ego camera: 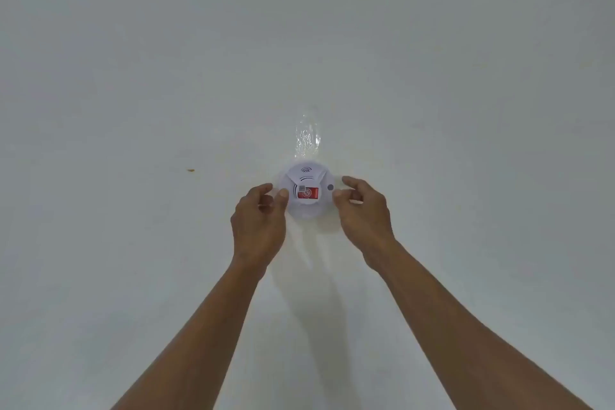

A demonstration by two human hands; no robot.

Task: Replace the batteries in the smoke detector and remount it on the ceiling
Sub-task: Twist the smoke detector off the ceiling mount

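Both hands, left [259, 221] and right [362, 215], flank the smoke detector [307, 188], fingertips touching its rim.

A wrinkled strip of clear tape [307, 136] sticks to the pale ceiling [133, 60], and well to its left sits a small brownish stain [190, 170].

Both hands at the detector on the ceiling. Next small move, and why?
Probably close both hands on the rim and twist. The smoke detector sits flat against the ceiling, the left hand touches its left edge with the thumb, and the right hand pinches at its right edge. Whether it is coming off or locking on, I cannot tell.
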